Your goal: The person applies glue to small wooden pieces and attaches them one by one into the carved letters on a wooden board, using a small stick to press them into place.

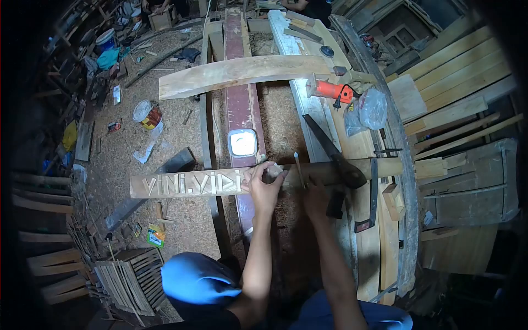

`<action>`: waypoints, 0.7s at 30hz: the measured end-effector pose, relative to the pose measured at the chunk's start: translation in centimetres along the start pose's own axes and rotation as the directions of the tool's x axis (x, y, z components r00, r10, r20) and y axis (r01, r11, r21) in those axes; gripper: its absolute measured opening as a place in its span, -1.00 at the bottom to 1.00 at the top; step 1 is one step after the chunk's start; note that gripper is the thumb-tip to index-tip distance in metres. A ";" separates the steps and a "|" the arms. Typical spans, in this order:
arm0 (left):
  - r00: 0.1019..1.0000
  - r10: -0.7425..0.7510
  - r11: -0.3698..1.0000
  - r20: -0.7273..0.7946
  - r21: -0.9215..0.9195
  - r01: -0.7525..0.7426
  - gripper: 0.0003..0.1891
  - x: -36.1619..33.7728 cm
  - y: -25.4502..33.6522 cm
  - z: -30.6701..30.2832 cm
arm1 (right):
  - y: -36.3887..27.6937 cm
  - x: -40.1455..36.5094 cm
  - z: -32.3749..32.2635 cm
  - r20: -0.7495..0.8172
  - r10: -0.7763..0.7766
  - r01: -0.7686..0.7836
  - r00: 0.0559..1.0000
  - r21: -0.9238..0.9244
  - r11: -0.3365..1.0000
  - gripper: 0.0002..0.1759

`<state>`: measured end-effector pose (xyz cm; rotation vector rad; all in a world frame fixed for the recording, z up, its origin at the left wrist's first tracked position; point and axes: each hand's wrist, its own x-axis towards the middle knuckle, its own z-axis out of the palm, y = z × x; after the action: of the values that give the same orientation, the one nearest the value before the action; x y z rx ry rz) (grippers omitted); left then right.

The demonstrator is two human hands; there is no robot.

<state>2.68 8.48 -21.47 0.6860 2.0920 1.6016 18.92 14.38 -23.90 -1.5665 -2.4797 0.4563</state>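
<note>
A long wooden board (pixel 165 186) with pale raised letters reading "VINI.VIDI" lies crosswise before me. My left hand (pixel 265 184) rests over the board just past the last visible letter, thumb and fingers curled around a small pale piece (pixel 273 172). My right hand (pixel 315 199), dark in shadow, is at the board's near edge. By its fingertips stands a slim stick with a pale tip (pixel 297 165); its lower end meets the fingers. Beyond the left hand sits a square white tub (pixel 242 143). A hand saw (pixel 335 154) lies with its handle across the board's right part.
A curved plank (pixel 236 75) spans the beams behind. An orange power tool (pixel 333 92) and a plastic bag (pixel 373 109) lie at right, near a metal square (pixel 373 198). A paint can (pixel 147 114) stands on the sawdust-covered floor at left. People sit at the far edge.
</note>
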 end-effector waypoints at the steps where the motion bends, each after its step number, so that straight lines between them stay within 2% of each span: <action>1: 1.000 -0.016 0.995 0.003 -0.100 0.016 -0.55 0.3 0.3 0.1 | -0.2 -0.1 -0.2 0.000 -0.007 0.007 1.000 -0.005 1.000 -0.57; 2: 1.000 -0.014 1.000 -0.020 -0.003 0.014 -0.55 0.4 0.6 0.1 | -0.3 0.2 -0.2 0.013 0.009 -0.010 1.000 0.016 1.000 -0.59; 4: 0.999 0.022 1.000 -0.024 0.014 -0.022 -0.54 1.1 1.6 0.0 | 0.2 0.2 0.5 0.029 0.028 -0.029 0.999 0.051 0.998 -0.60; 5: 0.998 0.054 0.998 -0.015 0.030 -0.054 -0.53 1.1 2.0 -0.1 | 0.6 0.2 1.2 -0.049 0.001 0.001 0.999 0.039 0.999 -0.63; 6: 0.994 0.107 0.979 -0.037 0.180 -0.099 -0.53 1.0 2.7 -0.3 | 1.0 0.2 1.6 -0.126 -0.025 0.029 0.992 0.024 0.999 -0.65; 7: 0.992 0.117 0.976 -0.040 0.187 -0.108 -0.53 1.1 2.3 0.0 | 1.4 0.5 1.9 -0.132 -0.027 0.032 0.991 0.035 0.999 -0.65; 9: 0.997 0.074 0.995 -0.021 0.075 -0.072 -0.55 0.5 1.1 0.3 | 1.9 0.9 2.6 -0.218 -0.104 0.113 0.970 0.028 0.993 -0.68; 10: 0.995 0.095 0.980 -0.008 0.174 -0.092 -0.56 -0.1 1.1 0.3 | 1.4 0.7 1.7 -0.188 -0.065 0.078 0.980 0.062 0.995 -0.67; 11: 0.996 0.094 0.979 -0.008 0.184 -0.091 -0.56 -0.8 1.2 0.3 | 0.9 0.7 1.0 -0.162 -0.019 0.034 0.987 0.094 0.995 -0.67; 13: 0.998 0.053 0.977 0.027 0.205 -0.057 -0.56 -1.6 0.9 0.7 | 0.9 0.8 1.0 -0.143 -0.024 0.032 0.989 0.052 0.998 -0.67; 15: 0.998 0.067 0.984 0.008 0.163 -0.068 -0.56 -2.3 -0.1 1.6 | 1.1 0.9 1.2 -0.174 -0.052 0.058 0.983 0.033 0.998 -0.67; 17: 0.999 -0.040 0.997 0.029 0.067 0.038 -0.56 -3.6 0.4 2.1 | 0.6 0.8 1.6 -0.119 0.032 -0.022 0.992 0.088 0.996 -0.68; 18: 0.998 -0.057 0.998 0.041 0.000 0.057 -0.53 -3.9 1.1 2.1 | 0.4 1.1 1.1 -0.115 0.008 0.001 0.993 0.075 0.997 -0.68; 19: 0.999 -0.051 0.999 0.011 -0.003 0.051 -0.53 -3.9 1.3 2.5 | 0.2 1.4 0.3 -0.127 0.023 -0.002 0.992 0.163 0.987 -0.68; 21: 0.996 -0.074 0.927 0.048 -0.365 0.087 -0.50 -4.4 1.6 3.3 | -0.2 1.7 -2.9 0.106 0.136 -0.160 0.985 0.262 0.952 -0.71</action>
<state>8.32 8.61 -20.66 0.4856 1.7022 1.8510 18.90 16.31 -21.09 -1.6553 -2.2488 0.8628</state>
